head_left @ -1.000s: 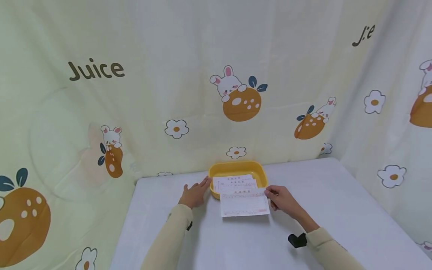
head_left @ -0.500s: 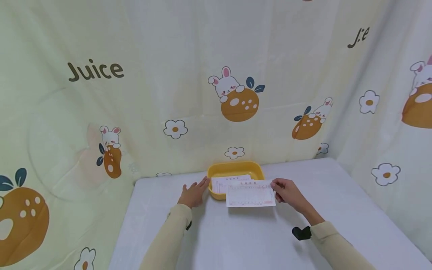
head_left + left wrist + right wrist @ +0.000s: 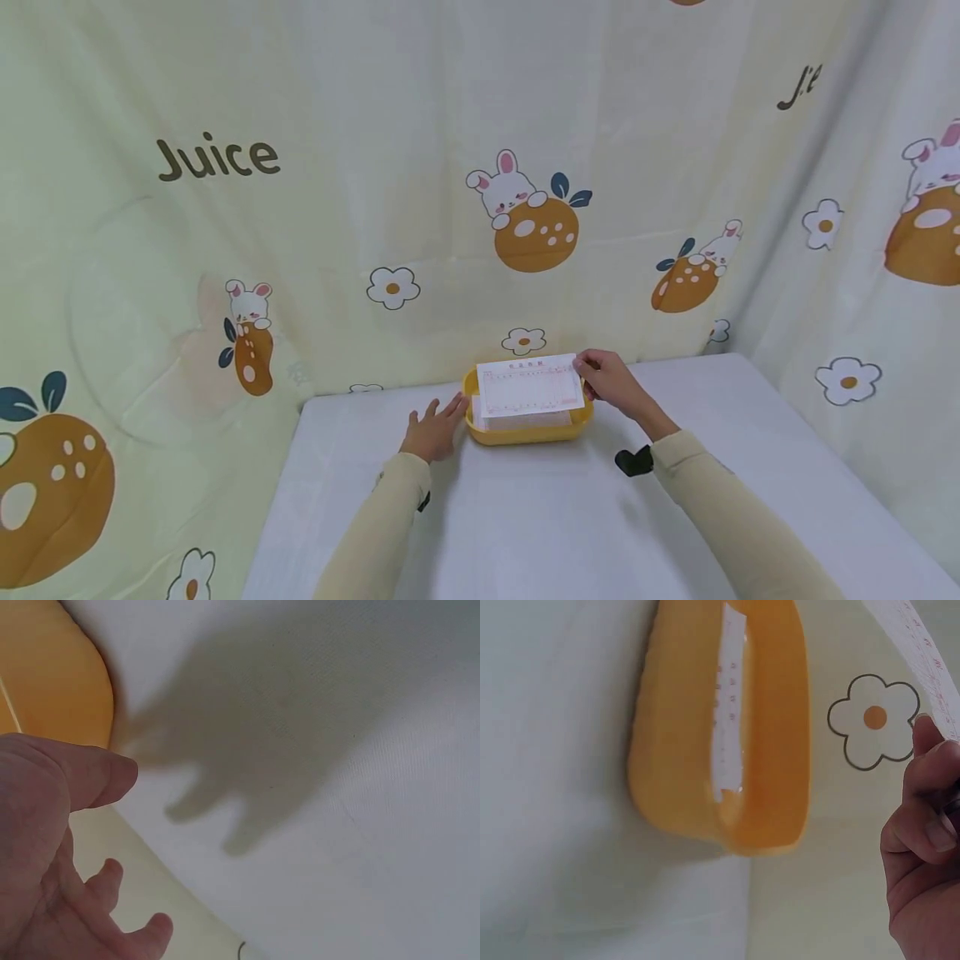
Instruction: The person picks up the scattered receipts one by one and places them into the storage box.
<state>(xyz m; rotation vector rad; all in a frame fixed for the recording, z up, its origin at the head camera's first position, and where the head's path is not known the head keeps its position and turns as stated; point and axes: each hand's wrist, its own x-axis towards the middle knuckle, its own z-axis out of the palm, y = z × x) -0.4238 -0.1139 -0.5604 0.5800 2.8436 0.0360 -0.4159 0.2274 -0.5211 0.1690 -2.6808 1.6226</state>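
A white printed paper slip (image 3: 529,388) with red lettering is held by its right edge in my right hand (image 3: 617,385), thumb against fingers. It overlaps the yellow plastic basket (image 3: 528,436) in the head view. More printed slips (image 3: 730,705) lie inside the basket, partly hidden behind the held one. In the right wrist view the held slip (image 3: 922,660) stands apart from the basket's far rim. My left hand (image 3: 432,432) has its fingers spread, fingertips right at the basket's left wall; the left wrist view shows the thumb beside the yellow side (image 3: 56,675).
A white-covered table (image 3: 517,517) bears the basket near its back edge. Behind it hangs a pale curtain (image 3: 420,208) printed with rabbits, oranges and flowers, and another stretch of curtain closes off the right side. Black straps (image 3: 634,461) sit at the wrists.
My right hand has drawn a slip out over the basket's front edge, lifted it clear of the others, and carried it up and back over the basket. The left hand stays at the basket.
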